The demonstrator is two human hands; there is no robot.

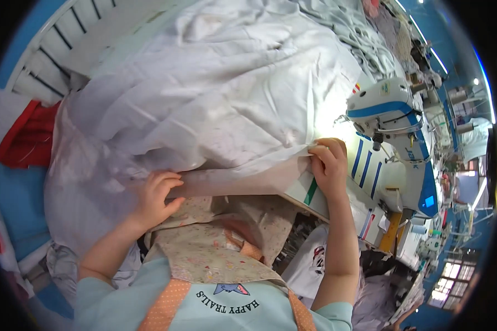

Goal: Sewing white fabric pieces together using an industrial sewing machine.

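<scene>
A large sheet of thin white fabric spreads in loose folds over the table and hangs down at the left. My right hand pinches its near edge between thumb and fingers, close to the needle area of a white and blue sewing machine. At the left end of the same edge, my left hand rests against the cloth, its thumb and fingers apart. Between the two hands the edge runs as a turned-up strip. Whether any cloth lies under the left fingers is hidden. A lamp lights the fabric brightly beside the machine.
Red cloth lies at the left, and grey-green fabric is heaped at the back. A patterned apron covers my lap under the table edge. White garments hang below the machine. More machines and thread cones stand to the right.
</scene>
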